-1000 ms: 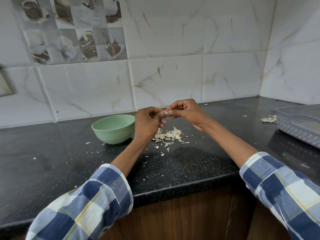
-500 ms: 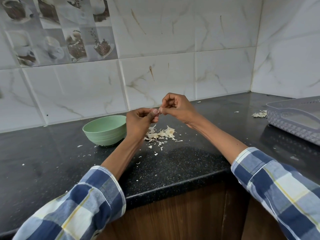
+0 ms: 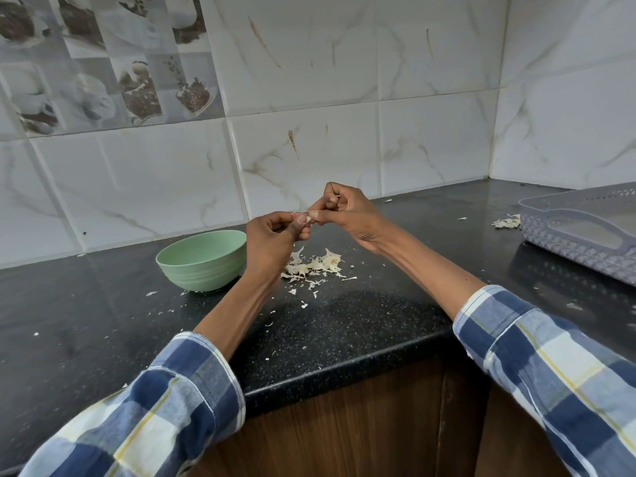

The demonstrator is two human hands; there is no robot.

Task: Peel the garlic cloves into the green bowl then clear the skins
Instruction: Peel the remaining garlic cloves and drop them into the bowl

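A black speckled countertop (image 3: 361,325) runs into a corner of white marbled wall tiles (image 3: 309,156), with picture tiles of cups and coffee beans (image 3: 113,77) at 10 o'clock and a brown wooden cabinet front (image 3: 344,428) below the counter's edge at 6 o'clock. One green bowl (image 3: 203,261) stands on the counter at about 9 o'clock from the hands, just beside the left wrist; its inside cannot be seen from here. One heap of garlic skins (image 3: 318,265) lies on the counter directly under the hands, with small flakes scattered round it toward 6 and 8 o'clock. A second, smaller clump of skins (image 3: 506,222) lies at 3 o'clock, against one grey lattice tray (image 3: 585,235) at the right edge. Two hands meet above the heap: the left hand (image 3: 275,239) and the right hand (image 3: 347,213) both have curled fingers pinching one small pale garlic clove (image 3: 308,220) between their fingertips. Both forearms are bare, with blue checked sleeves (image 3: 550,366) lower down.
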